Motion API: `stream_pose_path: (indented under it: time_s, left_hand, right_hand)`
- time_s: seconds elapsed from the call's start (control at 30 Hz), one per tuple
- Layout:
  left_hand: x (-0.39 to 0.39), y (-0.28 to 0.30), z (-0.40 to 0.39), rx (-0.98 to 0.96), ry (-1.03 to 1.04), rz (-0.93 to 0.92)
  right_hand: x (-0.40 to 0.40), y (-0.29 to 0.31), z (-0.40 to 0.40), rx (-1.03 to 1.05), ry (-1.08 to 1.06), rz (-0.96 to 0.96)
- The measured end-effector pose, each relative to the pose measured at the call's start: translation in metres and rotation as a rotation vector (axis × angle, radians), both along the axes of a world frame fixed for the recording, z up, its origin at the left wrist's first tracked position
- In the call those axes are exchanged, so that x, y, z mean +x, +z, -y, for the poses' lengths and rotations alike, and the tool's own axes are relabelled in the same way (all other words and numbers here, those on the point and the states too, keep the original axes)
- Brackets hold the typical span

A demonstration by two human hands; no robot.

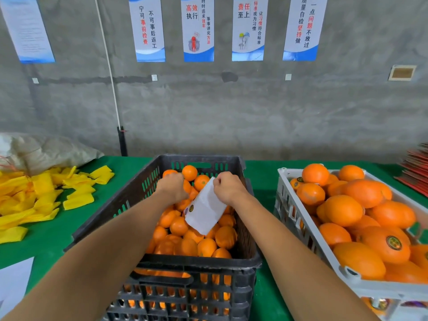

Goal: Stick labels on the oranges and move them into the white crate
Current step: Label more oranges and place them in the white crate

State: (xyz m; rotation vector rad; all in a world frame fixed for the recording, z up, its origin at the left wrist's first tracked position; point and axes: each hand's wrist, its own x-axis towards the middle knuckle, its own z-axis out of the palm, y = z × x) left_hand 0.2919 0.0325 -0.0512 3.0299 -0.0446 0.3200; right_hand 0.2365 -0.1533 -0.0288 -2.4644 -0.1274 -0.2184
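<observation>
Hiding an orange, left hand (172, 185) reaches beside label sheet (205, 208).

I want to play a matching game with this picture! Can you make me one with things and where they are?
Things:
1. black crate
2. white crate
3. yellow wrappers
4. label sheet

Places:
A. far left of the green table
B. held over the oranges by the right hand
C. on the right, piled high
D. in the middle, between both arms

Pairs: 1-D, 2-C, 3-A, 4-B

"高效执行", "责任至上" on wall posters (198, 28)
</observation>
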Motion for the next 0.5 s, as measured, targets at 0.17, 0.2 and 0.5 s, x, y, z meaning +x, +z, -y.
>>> stream_pose_path:
  time_s: [0.17,0.2,0.5]
  left_hand:
    - [-0.006,0.036,0.029,-0.4,-0.108,0.238]
    - [-0.009,0.04,0.038,-0.47,-0.131,0.256]
    - [-0.052,0.073,0.095,-0.896,-0.35,0.386]
  right_hand:
    - [-0.005,0.003,-0.002,-0.059,-0.075,-0.029]
    - [-0.005,0.006,-0.001,-0.034,-0.105,-0.006]
    - [-0.033,0.022,0.006,0.582,-0.361,0.237]
